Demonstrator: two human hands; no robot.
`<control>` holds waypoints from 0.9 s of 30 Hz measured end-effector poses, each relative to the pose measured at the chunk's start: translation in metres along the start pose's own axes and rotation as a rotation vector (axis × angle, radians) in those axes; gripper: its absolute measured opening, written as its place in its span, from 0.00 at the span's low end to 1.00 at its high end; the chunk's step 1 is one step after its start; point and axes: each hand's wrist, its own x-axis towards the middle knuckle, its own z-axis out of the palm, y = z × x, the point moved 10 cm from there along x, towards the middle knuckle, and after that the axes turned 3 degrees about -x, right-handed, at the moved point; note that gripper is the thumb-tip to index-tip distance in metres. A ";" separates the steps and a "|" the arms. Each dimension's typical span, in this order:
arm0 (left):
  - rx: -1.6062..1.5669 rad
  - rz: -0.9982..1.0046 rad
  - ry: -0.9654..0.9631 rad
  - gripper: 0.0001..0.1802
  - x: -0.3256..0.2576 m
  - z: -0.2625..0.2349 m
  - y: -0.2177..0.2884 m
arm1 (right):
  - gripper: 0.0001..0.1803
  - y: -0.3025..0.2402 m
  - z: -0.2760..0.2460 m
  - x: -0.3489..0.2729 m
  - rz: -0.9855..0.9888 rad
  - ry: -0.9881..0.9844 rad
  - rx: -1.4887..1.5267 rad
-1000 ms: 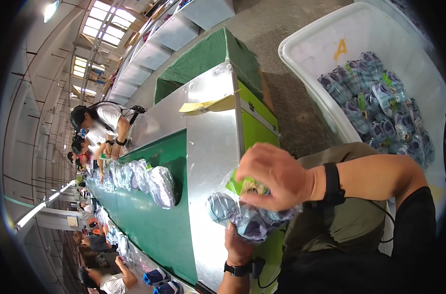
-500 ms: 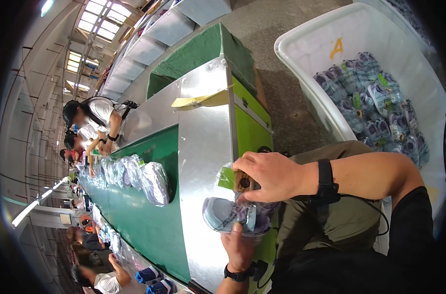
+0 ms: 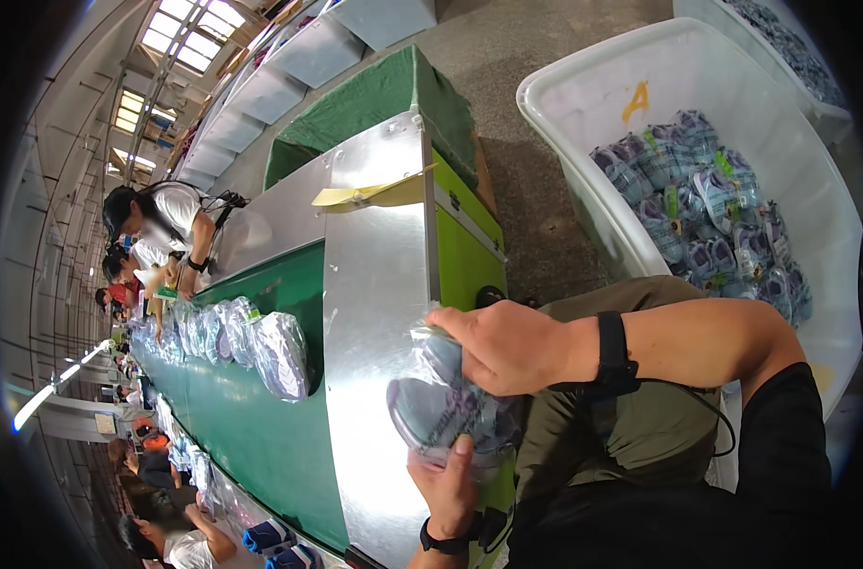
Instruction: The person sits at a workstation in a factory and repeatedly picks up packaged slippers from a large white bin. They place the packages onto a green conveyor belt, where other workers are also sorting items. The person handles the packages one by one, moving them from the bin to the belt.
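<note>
At the metal end of the conveyor is a clear plastic bag [image 3: 420,417] with a pair of blue-grey and purple shoes [image 3: 462,402] inside. My left hand [image 3: 447,482] grips the bagged shoes from the near side, its thumb over the plastic and its other fingers partly hidden beneath. At the far edge of the bundle, my right hand [image 3: 512,348] is closed on the bag's plastic, index finger stretched along its edge; its fingertips are partly hidden. The sheet-metal surface [image 3: 374,303] lies just left of the bundle.
Several bagged shoes [image 3: 281,356] lie on the green belt [image 3: 232,417]. A yellow sheet [image 3: 355,194] rests on the metal end. A large white bin [image 3: 583,156] at right holds many bagged shoes. A green cloth-lined container [image 3: 355,114] stands beyond. Co-workers [image 3: 171,213] stand along the line.
My right hand has shifted slightly left and the brown piece formerly under its fingers no longer shows. The shoes have turned in the plastic, which now covers more of them. The whole view has shifted slightly.
</note>
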 end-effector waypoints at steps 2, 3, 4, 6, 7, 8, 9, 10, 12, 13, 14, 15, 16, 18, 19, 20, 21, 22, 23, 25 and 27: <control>-0.089 -0.025 0.020 0.29 0.000 -0.002 0.000 | 0.25 0.005 -0.007 0.001 0.042 0.039 0.053; -0.066 -0.015 0.020 0.29 -0.001 -0.001 0.002 | 0.25 0.004 -0.009 0.002 0.032 0.049 0.065; -0.043 -0.004 0.027 0.28 -0.002 -0.001 0.004 | 0.26 0.002 -0.011 0.002 0.023 0.059 0.078; -0.008 0.008 0.038 0.27 -0.003 0.002 0.008 | 0.26 0.001 -0.013 0.003 0.005 0.067 0.083; 0.007 0.008 0.041 0.26 -0.003 0.003 0.010 | 0.25 -0.001 -0.014 0.003 -0.003 0.068 0.077; 0.022 0.008 0.042 0.26 -0.003 0.004 0.012 | 0.25 0.000 -0.014 0.004 0.010 0.061 0.073; 0.034 0.006 0.042 0.26 -0.002 0.005 0.013 | 0.25 -0.003 -0.015 0.004 -0.006 0.061 0.076; 0.046 0.004 0.040 0.26 -0.002 0.005 0.014 | 0.25 -0.003 -0.014 0.004 -0.003 0.053 0.080; 0.063 -0.003 0.029 0.26 -0.001 0.005 0.014 | 0.24 -0.003 -0.014 0.005 -0.005 0.050 0.090; 0.067 -0.008 0.019 0.26 -0.001 0.004 0.013 | 0.24 -0.003 -0.014 0.005 -0.009 0.054 0.094; 0.071 -0.012 0.007 0.26 0.000 0.003 0.011 | 0.23 0.001 -0.014 0.005 0.001 0.057 0.102; 0.049 -0.034 0.019 0.26 -0.001 -0.002 0.007 | 0.22 0.002 -0.012 0.005 -0.014 0.051 0.135; 0.027 -0.056 0.024 0.26 -0.003 -0.007 0.003 | 0.21 0.006 -0.010 0.005 -0.010 0.048 0.171; -0.135 -0.105 -0.003 0.29 -0.003 -0.013 -0.006 | 0.21 0.018 -0.006 0.007 0.009 0.050 0.247; -0.310 -0.184 0.014 0.33 0.001 -0.015 -0.019 | 0.26 0.025 -0.001 0.010 0.056 0.038 0.265; -0.514 -0.198 -0.035 0.31 0.003 -0.014 -0.017 | 0.32 0.031 0.006 0.015 0.091 0.000 0.169; -0.614 -0.173 0.031 0.28 0.010 -0.023 -0.016 | 0.41 0.041 0.012 0.010 0.197 -0.028 0.182; -0.720 -0.378 0.050 0.33 -0.004 -0.027 -0.021 | 0.48 0.050 0.023 0.010 0.294 -0.138 0.240; -0.414 -0.144 0.154 0.36 0.012 -0.043 -0.005 | 0.53 0.055 0.030 0.003 0.391 -0.183 0.343; -0.278 -0.189 -0.053 0.36 0.017 -0.011 -0.002 | 0.45 0.032 0.022 0.001 0.293 -0.095 0.485; -0.217 -0.260 -0.286 0.36 0.015 0.032 -0.006 | 0.29 0.016 0.024 -0.016 0.340 -0.177 0.967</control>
